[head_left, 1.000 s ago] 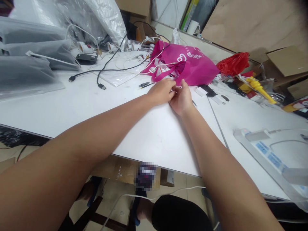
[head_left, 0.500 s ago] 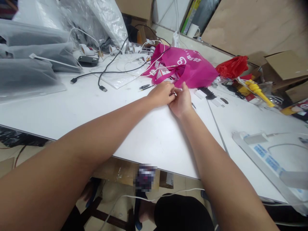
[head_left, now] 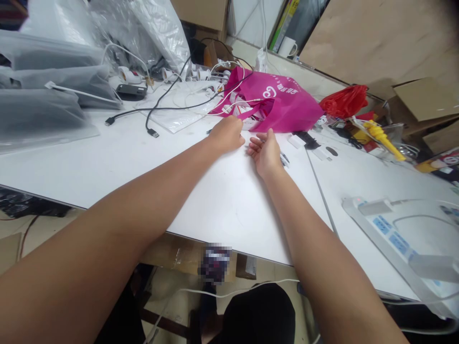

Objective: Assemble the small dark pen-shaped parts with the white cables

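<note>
On the white table (head_left: 215,191) my left hand (head_left: 226,135) rests with its fingers curled in. What it holds, if anything, is hidden by the back of the hand. My right hand (head_left: 267,152) lies a short way to its right, palm turned toward the left hand, fingers stretched and apart, and nothing shows in them. A small dark-and-clear item (head_left: 284,160) peeks out just right of that hand. Close behind both hands is a magenta bag (head_left: 294,107) lying on its side, its mouth toward me, with small red-and-white packets (head_left: 256,114) inside.
Black USB cables (head_left: 154,132) and a clear plastic sleeve (head_left: 175,122) lie to the left, near grey plastic bags (head_left: 39,114). A white power strip (head_left: 390,234) stands at the right. Small white adapters (head_left: 297,141), a red bag (head_left: 344,101) and cartons (head_left: 426,98) are farther back.
My hands were touching and have come apart. The left moved slightly left with its fingers curled; the right opened its fingers, uncovering more of the small item beside it.
</note>
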A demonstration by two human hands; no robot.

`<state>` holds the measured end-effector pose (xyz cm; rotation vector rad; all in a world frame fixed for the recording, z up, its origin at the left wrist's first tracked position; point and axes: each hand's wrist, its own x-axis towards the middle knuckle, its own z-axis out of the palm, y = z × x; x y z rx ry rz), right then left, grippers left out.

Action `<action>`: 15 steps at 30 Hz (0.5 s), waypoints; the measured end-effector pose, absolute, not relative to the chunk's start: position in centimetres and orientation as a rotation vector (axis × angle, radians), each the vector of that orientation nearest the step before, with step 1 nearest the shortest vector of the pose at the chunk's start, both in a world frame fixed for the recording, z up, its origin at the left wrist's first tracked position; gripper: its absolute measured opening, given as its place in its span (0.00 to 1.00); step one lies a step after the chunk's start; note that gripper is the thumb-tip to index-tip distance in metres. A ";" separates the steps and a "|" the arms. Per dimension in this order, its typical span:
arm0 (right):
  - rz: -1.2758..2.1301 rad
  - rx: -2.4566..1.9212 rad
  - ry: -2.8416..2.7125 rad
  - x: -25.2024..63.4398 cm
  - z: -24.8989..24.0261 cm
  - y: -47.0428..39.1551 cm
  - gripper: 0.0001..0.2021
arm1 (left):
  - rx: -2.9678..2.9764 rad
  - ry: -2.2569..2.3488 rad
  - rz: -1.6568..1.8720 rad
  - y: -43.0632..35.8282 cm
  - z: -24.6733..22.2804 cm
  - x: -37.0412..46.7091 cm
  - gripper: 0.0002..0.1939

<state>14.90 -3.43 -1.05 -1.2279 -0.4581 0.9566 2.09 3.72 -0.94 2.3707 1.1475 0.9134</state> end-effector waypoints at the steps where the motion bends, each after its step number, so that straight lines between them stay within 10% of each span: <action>1: 0.951 -1.230 -0.453 14.9 -1.0 -3.4 0.19 | 2.389 1.171 0.889 3.8 -0.9 1.9 0.11; 15: 0.890 -1.274 -0.539 14.9 -1.3 -3.5 0.17 | 2.563 1.389 0.715 4.2 -0.7 1.2 0.17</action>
